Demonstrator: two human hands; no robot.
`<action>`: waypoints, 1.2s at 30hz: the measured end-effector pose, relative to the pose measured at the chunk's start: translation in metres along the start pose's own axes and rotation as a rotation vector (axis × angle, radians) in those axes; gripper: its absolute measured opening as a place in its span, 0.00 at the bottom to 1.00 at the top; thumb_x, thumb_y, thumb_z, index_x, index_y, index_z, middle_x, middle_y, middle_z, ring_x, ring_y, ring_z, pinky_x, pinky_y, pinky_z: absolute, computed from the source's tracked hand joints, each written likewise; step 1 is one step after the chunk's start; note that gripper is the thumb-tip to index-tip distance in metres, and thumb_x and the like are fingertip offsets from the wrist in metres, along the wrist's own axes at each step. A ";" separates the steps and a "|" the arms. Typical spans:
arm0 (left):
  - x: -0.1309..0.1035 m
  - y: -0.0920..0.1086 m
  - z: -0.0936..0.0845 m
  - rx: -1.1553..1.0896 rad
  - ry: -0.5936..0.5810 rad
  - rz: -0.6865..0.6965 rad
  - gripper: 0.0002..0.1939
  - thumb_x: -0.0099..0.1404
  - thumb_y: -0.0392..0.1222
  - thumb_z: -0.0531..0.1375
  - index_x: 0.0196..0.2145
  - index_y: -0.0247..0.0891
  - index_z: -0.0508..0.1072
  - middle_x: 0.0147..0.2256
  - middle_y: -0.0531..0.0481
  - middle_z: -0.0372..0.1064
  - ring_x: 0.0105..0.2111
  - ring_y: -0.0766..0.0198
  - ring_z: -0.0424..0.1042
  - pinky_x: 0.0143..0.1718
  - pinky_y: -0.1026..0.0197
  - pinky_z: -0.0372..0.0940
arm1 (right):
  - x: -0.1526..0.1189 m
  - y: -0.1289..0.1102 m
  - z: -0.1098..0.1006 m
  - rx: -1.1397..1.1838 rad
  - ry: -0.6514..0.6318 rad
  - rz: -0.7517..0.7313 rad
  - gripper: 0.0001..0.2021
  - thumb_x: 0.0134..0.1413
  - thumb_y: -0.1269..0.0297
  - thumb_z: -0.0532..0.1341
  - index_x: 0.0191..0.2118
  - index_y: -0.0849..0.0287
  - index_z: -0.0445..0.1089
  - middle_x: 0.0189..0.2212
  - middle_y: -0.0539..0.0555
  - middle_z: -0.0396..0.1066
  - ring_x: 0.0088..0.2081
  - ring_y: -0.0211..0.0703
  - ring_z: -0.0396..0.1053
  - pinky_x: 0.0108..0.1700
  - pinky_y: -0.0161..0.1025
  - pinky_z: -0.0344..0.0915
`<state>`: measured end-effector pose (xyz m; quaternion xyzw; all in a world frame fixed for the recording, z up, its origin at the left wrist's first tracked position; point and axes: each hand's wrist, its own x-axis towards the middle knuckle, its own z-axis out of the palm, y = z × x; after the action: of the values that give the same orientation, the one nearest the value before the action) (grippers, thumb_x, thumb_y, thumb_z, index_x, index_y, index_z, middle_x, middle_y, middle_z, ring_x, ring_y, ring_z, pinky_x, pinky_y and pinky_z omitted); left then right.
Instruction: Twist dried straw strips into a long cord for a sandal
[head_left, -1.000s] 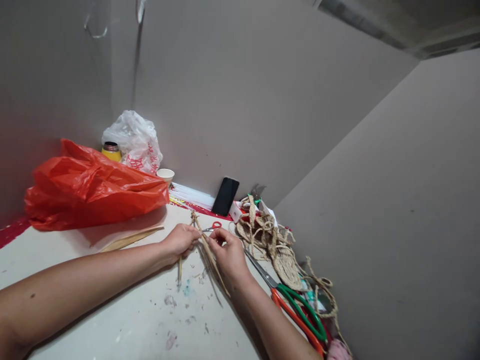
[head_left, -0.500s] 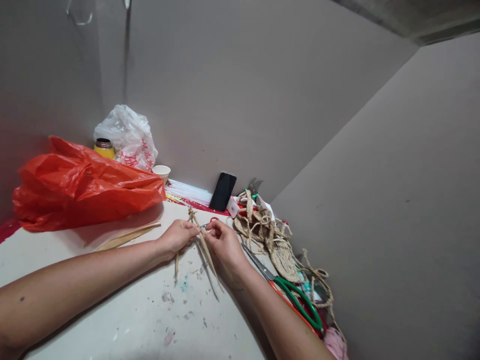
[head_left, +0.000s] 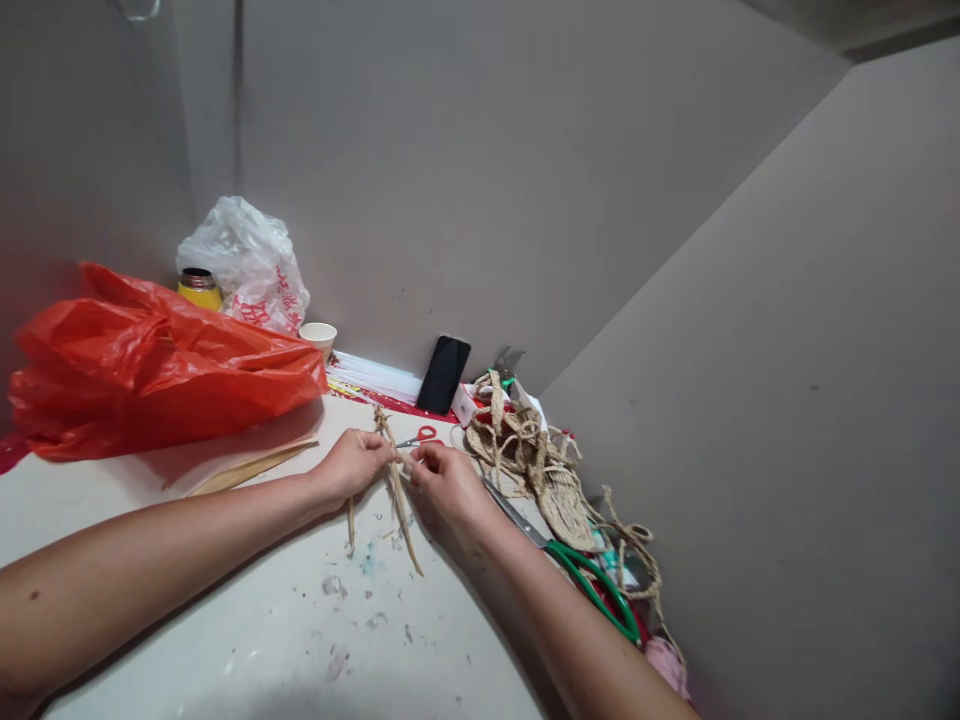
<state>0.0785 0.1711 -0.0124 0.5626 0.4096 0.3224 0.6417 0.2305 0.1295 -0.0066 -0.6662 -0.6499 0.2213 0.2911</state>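
Both hands work close together over the white table (head_left: pixel 300 620) on a small braid of dried straw-like strips (head_left: pixel 385 430), whose knotted end points away from me. My left hand (head_left: pixel 358 462) pinches the strips from the left. Facing it, my right hand (head_left: pixel 446 480) has thumb and forefinger closed on a strip beside the braid. One loose strand (head_left: pixel 405 525) hangs down between the hands, and a shorter one (head_left: pixel 351 525) drops below my left hand. Just behind the fingers lie small scissors with red handles (head_left: pixel 426 434), partly hidden.
A red plastic bag (head_left: pixel 165 370) fills the left, with a flat dried leaf strip (head_left: pixel 255 468) before it. Behind stand a yellow jar (head_left: pixel 199 290), a paper cup (head_left: pixel 319 337) and a phone (head_left: pixel 443 374). At right lie green-handled shears (head_left: pixel 592 585) and braided straw pieces (head_left: pixel 566 510).
My right hand has shifted slightly, uncovering more of the red scissors. The hanging strand has swung a little to the left. The whole view has shifted slightly.
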 end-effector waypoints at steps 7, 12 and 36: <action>0.000 0.000 -0.001 0.007 -0.030 -0.003 0.11 0.54 0.43 0.59 0.20 0.34 0.68 0.12 0.61 0.50 0.14 0.75 0.44 0.19 0.66 0.40 | -0.003 0.003 -0.002 -0.077 -0.087 -0.131 0.13 0.54 0.65 0.54 0.22 0.60 0.69 0.18 0.49 0.65 0.23 0.37 0.60 0.27 0.33 0.52; -0.001 0.001 0.000 0.000 -0.004 -0.024 0.12 0.54 0.45 0.60 0.20 0.34 0.68 0.11 0.61 0.50 0.14 0.75 0.44 0.19 0.66 0.39 | -0.004 0.007 -0.015 -0.003 0.076 -0.081 0.10 0.54 0.62 0.54 0.33 0.59 0.72 0.21 0.51 0.69 0.22 0.39 0.63 0.28 0.34 0.57; 0.003 -0.003 -0.002 -0.058 -0.105 0.000 0.11 0.55 0.43 0.56 0.20 0.34 0.66 0.12 0.61 0.48 0.12 0.75 0.43 0.16 0.65 0.37 | -0.004 0.000 0.014 0.589 0.060 0.137 0.09 0.41 0.64 0.62 0.28 0.57 0.61 0.14 0.41 0.59 0.15 0.34 0.56 0.19 0.31 0.53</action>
<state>0.0780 0.1742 -0.0155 0.5598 0.3658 0.3043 0.6784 0.2210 0.1269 -0.0167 -0.6017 -0.5026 0.3994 0.4752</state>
